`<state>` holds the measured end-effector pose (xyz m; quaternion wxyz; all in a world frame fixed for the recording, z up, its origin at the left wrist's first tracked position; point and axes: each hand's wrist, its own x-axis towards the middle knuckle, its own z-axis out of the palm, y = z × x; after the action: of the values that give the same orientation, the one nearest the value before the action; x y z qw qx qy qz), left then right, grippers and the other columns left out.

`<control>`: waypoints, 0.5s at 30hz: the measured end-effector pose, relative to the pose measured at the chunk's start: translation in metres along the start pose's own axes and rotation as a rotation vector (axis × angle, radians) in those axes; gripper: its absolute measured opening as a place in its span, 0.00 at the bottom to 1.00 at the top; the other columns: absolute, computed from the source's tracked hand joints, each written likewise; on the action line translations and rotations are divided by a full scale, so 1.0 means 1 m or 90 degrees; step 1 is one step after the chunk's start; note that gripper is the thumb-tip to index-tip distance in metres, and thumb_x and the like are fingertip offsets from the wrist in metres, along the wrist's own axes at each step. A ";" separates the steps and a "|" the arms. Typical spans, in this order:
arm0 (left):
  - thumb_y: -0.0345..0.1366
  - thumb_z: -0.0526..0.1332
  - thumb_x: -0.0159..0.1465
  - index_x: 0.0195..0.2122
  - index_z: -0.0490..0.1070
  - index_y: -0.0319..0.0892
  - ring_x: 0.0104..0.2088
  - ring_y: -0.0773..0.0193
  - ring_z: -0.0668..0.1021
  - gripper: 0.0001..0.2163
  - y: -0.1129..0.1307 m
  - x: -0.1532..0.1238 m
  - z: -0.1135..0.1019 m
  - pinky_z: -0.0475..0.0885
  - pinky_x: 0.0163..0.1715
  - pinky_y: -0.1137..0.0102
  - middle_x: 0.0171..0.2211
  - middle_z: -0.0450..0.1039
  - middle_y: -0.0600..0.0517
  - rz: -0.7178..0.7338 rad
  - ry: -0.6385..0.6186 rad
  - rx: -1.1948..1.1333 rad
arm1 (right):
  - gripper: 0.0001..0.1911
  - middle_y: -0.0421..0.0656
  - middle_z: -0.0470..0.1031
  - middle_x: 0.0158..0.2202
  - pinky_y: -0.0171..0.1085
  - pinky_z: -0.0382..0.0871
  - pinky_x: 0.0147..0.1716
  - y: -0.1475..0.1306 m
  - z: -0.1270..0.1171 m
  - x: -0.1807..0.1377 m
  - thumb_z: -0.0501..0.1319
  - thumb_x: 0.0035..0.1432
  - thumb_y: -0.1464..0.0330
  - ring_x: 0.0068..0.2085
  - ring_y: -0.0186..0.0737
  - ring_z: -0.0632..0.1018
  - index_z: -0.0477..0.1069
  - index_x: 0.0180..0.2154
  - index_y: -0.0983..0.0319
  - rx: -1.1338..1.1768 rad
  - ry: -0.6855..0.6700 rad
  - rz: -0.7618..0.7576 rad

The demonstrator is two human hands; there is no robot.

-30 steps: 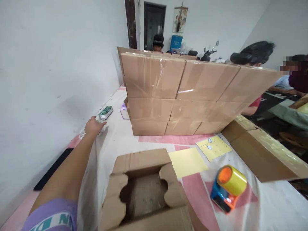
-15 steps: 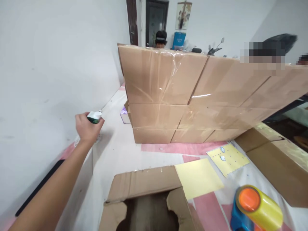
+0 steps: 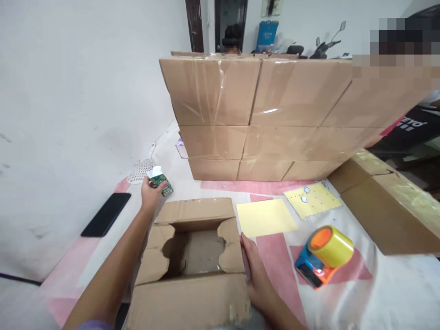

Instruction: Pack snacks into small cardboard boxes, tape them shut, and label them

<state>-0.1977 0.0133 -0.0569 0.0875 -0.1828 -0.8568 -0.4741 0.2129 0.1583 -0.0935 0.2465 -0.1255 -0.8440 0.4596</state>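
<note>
My left hand is closed round a small green and white packet, held just beyond the far left corner of an open cardboard box. The box stands in front of me with its flaps folded out and its inside bare. My right hand lies flat against the box's right side, fingers stretched along the flap.
A wall of sealed cartons stands behind the box. A tape dispenser with a yellow roll lies to the right, near yellow sheets. A black phone and a white mesh object lie at the left. Other people sit behind the cartons.
My left hand has drawn back from the far left with the packet in it, toward the open box. My right hand has come into view against the box's side.
</note>
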 end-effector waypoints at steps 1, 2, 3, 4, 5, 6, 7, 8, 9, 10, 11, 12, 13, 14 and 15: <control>0.47 0.62 0.57 0.45 0.64 0.43 0.45 0.54 0.78 0.19 0.007 0.000 -0.008 0.77 0.46 0.60 0.43 0.71 0.46 0.002 -0.007 0.011 | 0.52 0.52 0.62 0.70 0.58 0.70 0.63 0.001 0.001 0.001 0.70 0.59 0.58 0.67 0.62 0.69 0.42 0.75 0.49 0.001 0.006 -0.017; 0.46 0.62 0.56 0.41 0.65 0.43 0.45 0.54 0.77 0.17 0.016 -0.001 -0.018 0.77 0.46 0.60 0.42 0.70 0.46 0.013 -0.011 0.027 | 0.52 0.52 0.63 0.69 0.58 0.70 0.63 0.002 0.001 0.000 0.69 0.59 0.59 0.66 0.61 0.70 0.41 0.75 0.49 -0.003 0.008 -0.033; 0.46 0.63 0.55 0.39 0.66 0.43 0.45 0.54 0.77 0.16 0.026 -0.004 -0.032 0.76 0.47 0.59 0.43 0.70 0.46 0.039 -0.017 0.050 | 0.52 0.52 0.64 0.69 0.58 0.70 0.63 0.002 0.002 -0.003 0.69 0.60 0.59 0.66 0.61 0.70 0.41 0.75 0.49 -0.004 0.008 -0.042; 0.46 0.64 0.54 0.38 0.67 0.43 0.46 0.53 0.76 0.16 0.040 -0.008 -0.047 0.75 0.49 0.59 0.44 0.70 0.46 0.079 -0.021 0.075 | 0.51 0.52 0.64 0.68 0.58 0.70 0.63 0.002 0.002 -0.005 0.68 0.60 0.60 0.66 0.60 0.70 0.40 0.75 0.50 -0.003 0.006 -0.047; 0.47 0.65 0.54 0.38 0.68 0.42 0.47 0.53 0.76 0.16 0.055 -0.015 -0.064 0.75 0.50 0.58 0.45 0.70 0.46 0.130 -0.023 0.097 | 0.51 0.52 0.64 0.68 0.58 0.70 0.63 0.002 0.003 -0.007 0.68 0.61 0.61 0.65 0.60 0.70 0.40 0.75 0.50 0.000 0.003 -0.050; 0.48 0.65 0.55 0.41 0.70 0.42 0.48 0.53 0.76 0.18 0.072 -0.023 -0.081 0.74 0.51 0.58 0.47 0.72 0.47 0.184 -0.025 0.115 | 0.51 0.53 0.64 0.68 0.58 0.70 0.63 0.001 0.002 -0.008 0.68 0.61 0.62 0.66 0.60 0.70 0.39 0.75 0.50 0.005 -0.001 -0.053; 0.50 0.65 0.55 0.43 0.71 0.43 0.47 0.53 0.76 0.20 0.091 -0.034 -0.098 0.75 0.50 0.58 0.47 0.73 0.48 0.228 -0.022 0.121 | 0.52 0.53 0.63 0.68 0.58 0.69 0.63 0.001 0.002 -0.008 0.68 0.61 0.63 0.66 0.60 0.69 0.38 0.75 0.51 0.009 -0.006 -0.056; 0.51 0.66 0.56 0.46 0.72 0.44 0.46 0.53 0.77 0.22 0.111 -0.046 -0.112 0.75 0.49 0.59 0.46 0.75 0.50 0.253 -0.035 0.124 | 0.52 0.54 0.63 0.68 0.59 0.69 0.63 0.000 0.002 -0.008 0.68 0.60 0.63 0.66 0.60 0.69 0.38 0.75 0.51 0.011 -0.013 -0.060; 0.53 0.67 0.55 0.48 0.73 0.47 0.45 0.53 0.78 0.22 0.131 -0.058 -0.122 0.76 0.48 0.59 0.44 0.76 0.52 0.274 -0.065 0.139 | 0.52 0.54 0.62 0.68 0.59 0.68 0.63 -0.001 0.002 -0.008 0.68 0.60 0.64 0.66 0.60 0.68 0.38 0.75 0.52 0.011 -0.020 -0.062; 0.54 0.67 0.55 0.48 0.74 0.50 0.43 0.54 0.79 0.23 0.149 -0.071 -0.129 0.76 0.46 0.60 0.43 0.77 0.54 0.295 -0.126 0.166 | 0.53 0.55 0.62 0.68 0.60 0.68 0.63 -0.001 0.002 -0.007 0.68 0.60 0.64 0.66 0.61 0.68 0.38 0.75 0.53 0.011 -0.027 -0.063; 0.56 0.68 0.54 0.49 0.75 0.53 0.41 0.53 0.80 0.23 0.166 -0.084 -0.131 0.76 0.44 0.60 0.42 0.78 0.55 0.309 -0.217 0.201 | 0.52 0.56 0.62 0.68 0.60 0.67 0.64 -0.002 0.003 -0.007 0.68 0.60 0.63 0.66 0.61 0.68 0.38 0.75 0.54 0.012 -0.032 -0.061; 0.57 0.68 0.54 0.48 0.75 0.56 0.40 0.53 0.80 0.23 0.179 -0.096 -0.128 0.76 0.42 0.60 0.41 0.79 0.55 0.317 -0.318 0.244 | 0.52 0.56 0.62 0.68 0.61 0.67 0.64 -0.002 0.003 -0.007 0.68 0.60 0.63 0.66 0.62 0.67 0.38 0.75 0.55 0.015 -0.037 -0.056; 0.57 0.69 0.53 0.48 0.76 0.56 0.39 0.52 0.81 0.23 0.188 -0.107 -0.121 0.76 0.41 0.60 0.41 0.80 0.54 0.318 -0.421 0.291 | 0.52 0.56 0.62 0.68 0.61 0.67 0.64 -0.003 0.004 -0.007 0.68 0.59 0.63 0.66 0.62 0.67 0.39 0.75 0.55 0.020 -0.039 -0.052; 0.56 0.69 0.54 0.47 0.76 0.56 0.39 0.50 0.82 0.22 0.194 -0.117 -0.111 0.76 0.39 0.60 0.40 0.81 0.53 0.314 -0.512 0.345 | 0.52 0.56 0.62 0.68 0.61 0.66 0.64 -0.003 0.005 -0.008 0.68 0.59 0.63 0.66 0.62 0.67 0.40 0.74 0.56 0.025 -0.040 -0.048; 0.55 0.69 0.54 0.46 0.77 0.54 0.39 0.49 0.82 0.20 0.196 -0.126 -0.098 0.75 0.37 0.60 0.40 0.81 0.50 0.312 -0.583 0.407 | 0.51 0.56 0.62 0.67 0.61 0.66 0.64 -0.004 0.006 -0.008 0.68 0.59 0.63 0.65 0.62 0.67 0.41 0.74 0.56 0.030 -0.039 -0.044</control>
<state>-0.0063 -0.0034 0.1080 -0.1326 -0.5246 -0.8403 -0.0328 0.2168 0.1486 -0.0956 0.2391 -0.0759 -0.8438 0.4744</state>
